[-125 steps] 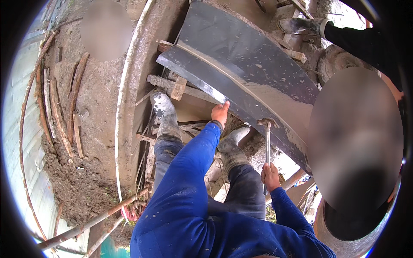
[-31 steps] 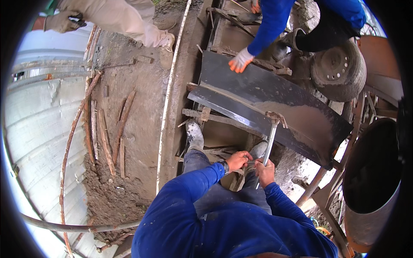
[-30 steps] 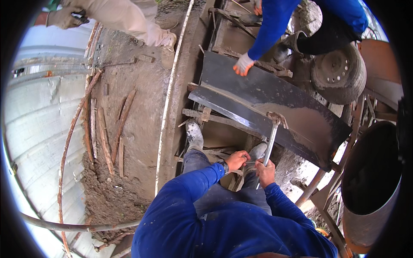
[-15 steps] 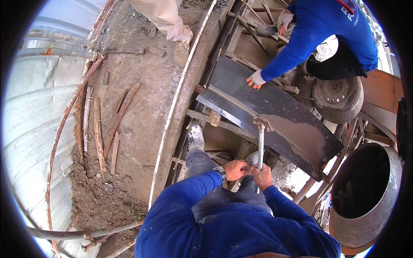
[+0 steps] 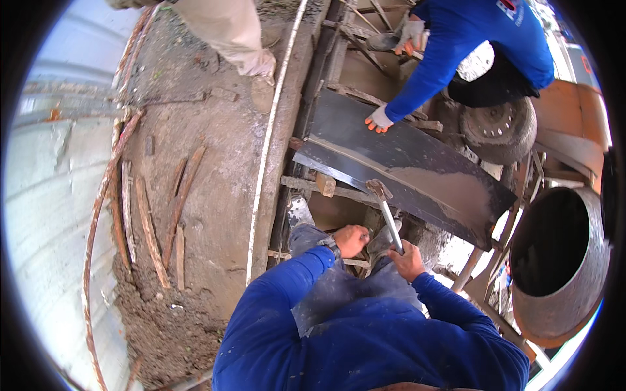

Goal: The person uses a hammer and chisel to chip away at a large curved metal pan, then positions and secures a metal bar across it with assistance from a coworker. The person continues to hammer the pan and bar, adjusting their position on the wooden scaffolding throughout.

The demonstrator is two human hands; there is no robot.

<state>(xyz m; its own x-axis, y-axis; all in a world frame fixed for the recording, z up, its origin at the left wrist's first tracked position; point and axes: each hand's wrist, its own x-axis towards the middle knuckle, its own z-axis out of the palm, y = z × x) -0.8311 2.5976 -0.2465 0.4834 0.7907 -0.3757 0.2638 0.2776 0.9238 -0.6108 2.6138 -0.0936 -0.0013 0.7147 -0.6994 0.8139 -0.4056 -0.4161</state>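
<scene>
My right hand [image 5: 408,261] is wrapped round the metal handle of a hammer [image 5: 388,220], whose dirty brown head points away from me at the near edge of a dark panel [image 5: 365,137]. Left of it, my left hand [image 5: 352,240], with a watch on the wrist, is closed in a pinch; what sits between its fingertips is too small to name. The panel lies slanted over a wooden frame, with wet grey-brown mortar [image 5: 450,192] smeared on its right part. A co-worker's gloved hand [image 5: 379,121] rests flat on the panel's far side.
A small wood block [image 5: 325,184] sits beside the panel on a beam [image 5: 339,191]. To the right are a wheel [image 5: 499,130] and a round-mouthed drum [image 5: 554,260]. Wooden sticks [image 5: 150,231] lie on muddy ground at left, near another person's leg [image 5: 225,32].
The hammer has tilted, its head now leaning left. My left hand has moved away from my right, leaving a wider gap. The whole view has shifted slightly.
</scene>
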